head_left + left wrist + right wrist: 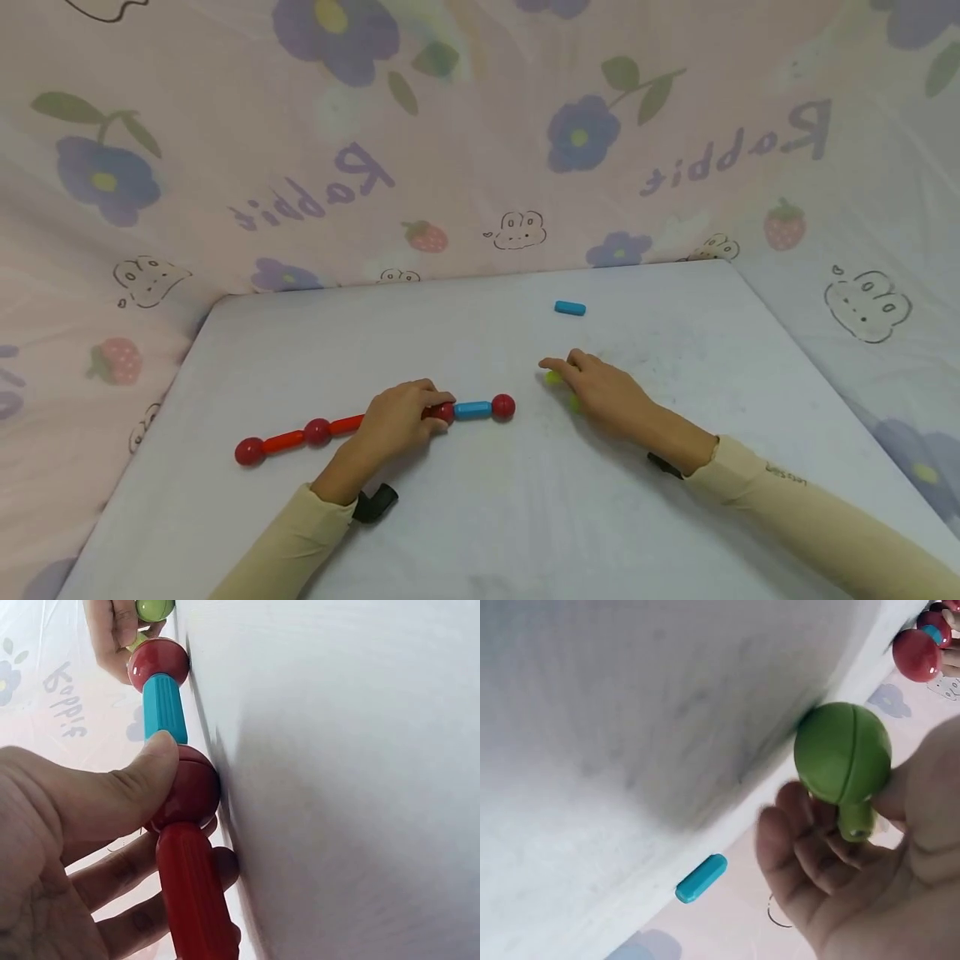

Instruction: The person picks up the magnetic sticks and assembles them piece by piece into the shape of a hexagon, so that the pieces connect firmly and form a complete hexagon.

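A chain of red balls [318, 432] and red rods [283, 442] lies across the white table, with a blue rod [473, 410] and a red ball [503, 407] at its right end. My left hand [393, 421] grips the chain at the red ball [196, 787] before the blue rod, the thumb pressing on top and fingers behind. To the right of the chain's end, my right hand [607, 396] holds a green ball [843, 753] joined to a short yellow-green rod [856, 820]. In the head view, that hand mostly hides them.
A loose blue rod [570, 308] lies toward the back of the table [480, 517], beyond my right hand. Patterned cloth [480, 150] hangs along the back and both sides of the table.
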`<state>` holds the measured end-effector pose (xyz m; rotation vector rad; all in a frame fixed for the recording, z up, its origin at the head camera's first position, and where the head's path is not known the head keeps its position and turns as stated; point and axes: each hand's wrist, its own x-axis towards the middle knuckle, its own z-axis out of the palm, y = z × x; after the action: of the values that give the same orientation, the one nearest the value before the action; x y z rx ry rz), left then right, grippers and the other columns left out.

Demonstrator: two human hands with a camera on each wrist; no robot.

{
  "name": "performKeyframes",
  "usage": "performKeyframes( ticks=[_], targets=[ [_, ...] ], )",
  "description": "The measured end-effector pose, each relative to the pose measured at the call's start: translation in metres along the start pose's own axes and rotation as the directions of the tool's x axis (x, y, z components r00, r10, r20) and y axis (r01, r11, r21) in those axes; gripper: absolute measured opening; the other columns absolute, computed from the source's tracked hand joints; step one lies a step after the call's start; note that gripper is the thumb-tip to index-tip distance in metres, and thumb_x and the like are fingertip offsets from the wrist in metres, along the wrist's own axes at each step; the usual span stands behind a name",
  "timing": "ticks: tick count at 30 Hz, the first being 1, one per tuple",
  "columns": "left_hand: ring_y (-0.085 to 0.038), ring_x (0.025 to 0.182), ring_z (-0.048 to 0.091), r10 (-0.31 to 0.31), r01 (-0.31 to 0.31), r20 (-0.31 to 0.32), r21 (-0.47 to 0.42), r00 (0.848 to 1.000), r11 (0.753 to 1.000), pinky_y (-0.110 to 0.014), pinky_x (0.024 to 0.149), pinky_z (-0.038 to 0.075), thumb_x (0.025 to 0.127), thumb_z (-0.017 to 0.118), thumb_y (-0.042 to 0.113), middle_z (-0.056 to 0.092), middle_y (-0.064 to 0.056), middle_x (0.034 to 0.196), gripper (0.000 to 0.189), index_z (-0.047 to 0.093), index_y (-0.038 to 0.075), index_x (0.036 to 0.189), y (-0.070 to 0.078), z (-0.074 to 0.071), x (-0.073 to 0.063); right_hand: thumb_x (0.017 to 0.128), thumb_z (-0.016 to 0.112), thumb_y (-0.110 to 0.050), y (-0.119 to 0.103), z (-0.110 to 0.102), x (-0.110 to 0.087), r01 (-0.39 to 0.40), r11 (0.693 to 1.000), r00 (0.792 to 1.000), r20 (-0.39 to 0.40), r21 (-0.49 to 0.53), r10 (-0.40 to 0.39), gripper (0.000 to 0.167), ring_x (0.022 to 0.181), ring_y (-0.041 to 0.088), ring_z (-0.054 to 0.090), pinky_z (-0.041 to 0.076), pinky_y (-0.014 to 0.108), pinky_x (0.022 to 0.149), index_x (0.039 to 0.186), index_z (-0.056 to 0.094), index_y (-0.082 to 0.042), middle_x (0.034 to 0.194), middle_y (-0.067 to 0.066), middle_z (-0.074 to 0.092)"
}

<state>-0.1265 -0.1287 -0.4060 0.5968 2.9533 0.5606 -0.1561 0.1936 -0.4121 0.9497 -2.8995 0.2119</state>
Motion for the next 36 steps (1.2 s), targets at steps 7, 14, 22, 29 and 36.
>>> performKeyframes(
  ticks=[7, 14, 22, 29, 36],
  targets=[
    [-0.015, 0.086, 0.058, -0.009, 0.009, 0.011, -0.012, 1.0, 1.0, -0.03, 0.071, 0.048, 0.082, 0.081, 0.023, 0.069, 0.002, 0.102, 0.035, 0.075, 0.022, 0.117, 0.0, 0.001, 0.002, 0.09, 0.067, 0.0, 0.005, 0.0, 0.007, -0.018, 1.0, 1.0, -0.023, -0.014, 0.017, 0.054, 0.079, 0.014, 0.054, 0.05, 0.027, 0.067, 0.14, 0.052, -0.017, 0.101, 0.003, 0.053],
    [-0.015, 0.086, 0.058, -0.011, 0.011, 0.012, -0.014, 1.0, 1.0, -0.03, 0.071, 0.048, 0.082, 0.081, 0.023, 0.069, 0.001, 0.102, 0.035, 0.075, 0.022, 0.117, 0.0, 0.002, 0.001, 0.1, 0.059, -0.01, -0.011, -0.01, 0.005, -0.079, 0.988, 0.988, -0.121, 0.134, 0.095, 0.041, 0.079, 0.012, 0.052, 0.049, 0.027, 0.069, 0.139, 0.052, -0.017, 0.103, 0.001, 0.058],
    [-0.015, 0.088, 0.059, -0.011, 0.011, 0.011, -0.005, 1.0, 1.0, -0.032, 0.073, 0.05, 0.083, 0.081, 0.024, 0.069, 0.001, 0.103, 0.035, 0.075, 0.023, 0.117, 0.002, 0.001, 0.002, 0.102, 0.056, -0.013, -0.033, -0.005, -0.007, -0.071, 0.918, 0.992, -0.071, 0.391, 0.107, 0.032, 0.087, 0.008, 0.052, 0.049, 0.027, 0.077, 0.133, 0.06, -0.012, 0.109, -0.001, 0.06],
    [-0.016, 0.088, 0.058, -0.03, 0.03, 0.015, -0.007, 0.999, 1.0, -0.031, 0.072, 0.049, 0.082, 0.081, 0.025, 0.069, 0.001, 0.103, 0.036, 0.075, 0.023, 0.117, 0.003, 0.0, 0.001, 0.096, 0.065, -0.01, -0.028, -0.005, -0.007, -0.05, 0.917, 0.997, -0.036, 0.396, 0.07, 0.027, 0.091, 0.009, 0.058, 0.051, 0.026, 0.078, 0.122, 0.068, -0.014, 0.111, -0.002, 0.064],
    [-0.016, 0.089, 0.059, -0.032, 0.032, 0.011, -0.012, 0.999, 0.999, -0.032, 0.073, 0.05, 0.083, 0.081, 0.024, 0.069, 0.001, 0.103, 0.035, 0.075, 0.023, 0.117, 0.003, -0.001, 0.0, 0.094, 0.068, -0.013, -0.011, -0.021, -0.005, 0.016, 0.927, 1.0, -0.003, 0.375, -0.016, 0.028, 0.102, 0.01, 0.063, 0.054, 0.033, 0.087, 0.122, 0.069, -0.016, 0.113, -0.006, 0.064]
  ],
)
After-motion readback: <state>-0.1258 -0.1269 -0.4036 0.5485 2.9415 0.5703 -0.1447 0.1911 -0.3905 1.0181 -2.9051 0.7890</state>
